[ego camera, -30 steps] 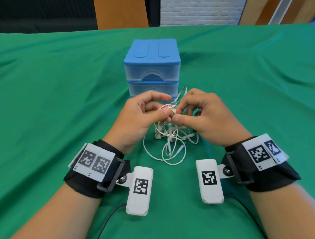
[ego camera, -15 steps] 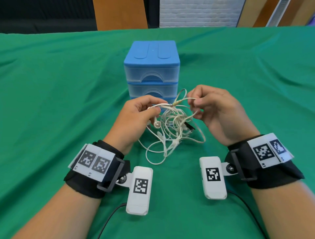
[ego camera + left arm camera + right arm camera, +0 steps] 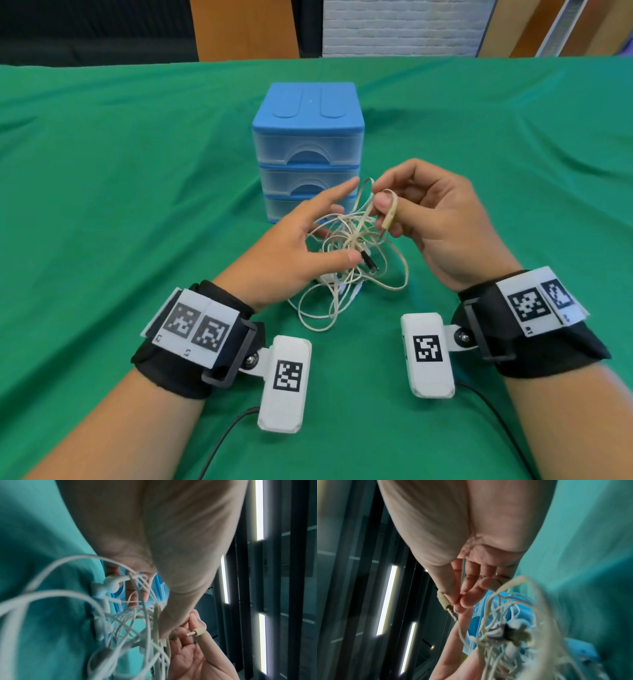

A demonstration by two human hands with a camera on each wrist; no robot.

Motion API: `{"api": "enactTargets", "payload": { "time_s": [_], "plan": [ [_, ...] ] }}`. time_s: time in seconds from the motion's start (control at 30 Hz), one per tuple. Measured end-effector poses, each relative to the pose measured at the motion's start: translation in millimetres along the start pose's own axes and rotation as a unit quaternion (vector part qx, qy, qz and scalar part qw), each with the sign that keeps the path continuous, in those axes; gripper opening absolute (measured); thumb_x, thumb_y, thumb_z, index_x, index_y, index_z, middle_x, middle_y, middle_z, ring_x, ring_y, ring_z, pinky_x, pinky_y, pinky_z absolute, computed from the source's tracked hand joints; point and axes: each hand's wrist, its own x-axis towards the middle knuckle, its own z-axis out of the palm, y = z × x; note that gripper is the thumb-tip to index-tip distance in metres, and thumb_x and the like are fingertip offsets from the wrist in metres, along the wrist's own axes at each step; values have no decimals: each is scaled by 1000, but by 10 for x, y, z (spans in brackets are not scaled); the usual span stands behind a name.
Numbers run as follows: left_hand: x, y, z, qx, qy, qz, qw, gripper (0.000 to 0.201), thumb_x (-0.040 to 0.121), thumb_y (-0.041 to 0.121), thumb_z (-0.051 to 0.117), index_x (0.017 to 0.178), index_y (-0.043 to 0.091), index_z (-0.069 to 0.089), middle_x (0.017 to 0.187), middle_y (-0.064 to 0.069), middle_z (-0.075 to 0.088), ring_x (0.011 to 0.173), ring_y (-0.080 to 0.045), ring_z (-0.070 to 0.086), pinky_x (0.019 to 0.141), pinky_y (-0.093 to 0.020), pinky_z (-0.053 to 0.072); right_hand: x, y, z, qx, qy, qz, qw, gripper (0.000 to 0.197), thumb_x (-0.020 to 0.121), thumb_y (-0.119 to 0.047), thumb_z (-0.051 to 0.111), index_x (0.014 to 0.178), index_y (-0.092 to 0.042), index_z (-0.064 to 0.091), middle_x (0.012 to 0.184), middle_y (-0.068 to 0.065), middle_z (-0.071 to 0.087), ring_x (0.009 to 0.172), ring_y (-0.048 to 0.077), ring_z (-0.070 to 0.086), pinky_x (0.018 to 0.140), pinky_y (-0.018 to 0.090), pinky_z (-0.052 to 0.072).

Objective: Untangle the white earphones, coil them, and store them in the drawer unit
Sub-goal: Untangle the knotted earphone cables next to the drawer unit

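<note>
Hanging between both hands, white earphones [image 3: 349, 250] form a knotted snarl.

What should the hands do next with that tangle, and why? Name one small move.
Probably draw the plug end up and out through the loops, away from the knot. The right hand pinches it at the fingers, while the white earphones remain a tangled bundle hanging onto the green cloth. The left hand is spread against the bundle and could steady it. The drawer unit looks closed.
</note>
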Motion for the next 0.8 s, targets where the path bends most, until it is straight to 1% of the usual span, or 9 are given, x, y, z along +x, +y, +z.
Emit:
{"api": "enactTargets", "payload": {
  "time_s": [0.1,0.2,0.27,0.3,0.4,0.5,0.57,0.67,0.8],
  "plan": [
    [-6,-2,6,41,-3,22,999,70,84,16,80,143,40,51,119,-2,53,88,6,52,83,-20,46,-13,-20,23,-21,-5,-14,1000,14,85,3,71,90,-9,66,76,14,65,59,9,57,55,18,41],
    [11,-28,18,17,25,-5,1000,34,79,25,81,111,33,74,109,-8,55,73,-13,58,70,-37,50,-38,-57,41,-39,-31,-14,999,12,82,8,71,91,0,67,80,22,70,64,9,66,62,16,50],
    [24,-34,26,-3,55,-15,998,23,76,28,79,99,28,76,108,-12,58,73,-31,62,75,-50,56,-60,-72,48,-50,-73,-4,996,17,81,13,69,97,5,70,86,16,75,75,12,71,71,20,54],
    [25,-29,25,-19,62,-18,998,22,77,26,80,99,25,76,107,-13,61,75,-33,64,79,-52,56,-64,-79,44,-63,-85,-1,994,22,81,17,67,101,6,70,89,14,76,78,12,72,73,20,54],
    [11,-11,5,-83,57,-33,994,16,86,5,76,102,9,75,95,-15,73,74,-18,66,78,-41,56,-40,-95,4,-113,-40,-11,993,34,81,21,58,103,-1,72,93,12,76,71,9,67,64,17,48],
    [14,-30,-10,-129,79,-39,988,15,87,-3,71,101,3,72,93,-13,74,74,-15,67,73,-25,54,3,-50,-76,-151,50,8,987,37,75,16,54,86,-14,72,85,7,75,63,14,60,53,22,42],
    [28,-48,-21,-158,101,-40,981,15,87,-3,70,101,1,72,95,-14,71,77,-18,66,76,-29,54,14,-8,-105,-172,73,46,981,29,72,12,54,74,-13,67,75,9,69,58,15,55,50,23,38],
    [35,-45,-31,-217,112,-46,969,19,83,1,72,102,0,71,100,-21,68,87,-27,64,87,-41,54,-3,16,-109,-185,37,99,977,12,60,-4,53,65,-12,61,64,10,58,55,14,49,48,20,36],
    [34,-16,-27,-279,127,-49,951,19,80,0,69,99,2,69,95,-13,71,80,-16,67,74,-22,55,-45,28,-78,-180,-88,147,969,16,61,-7,60,75,-15,64,73,8,60,60,12,53,52,25,39]
  ]
}}
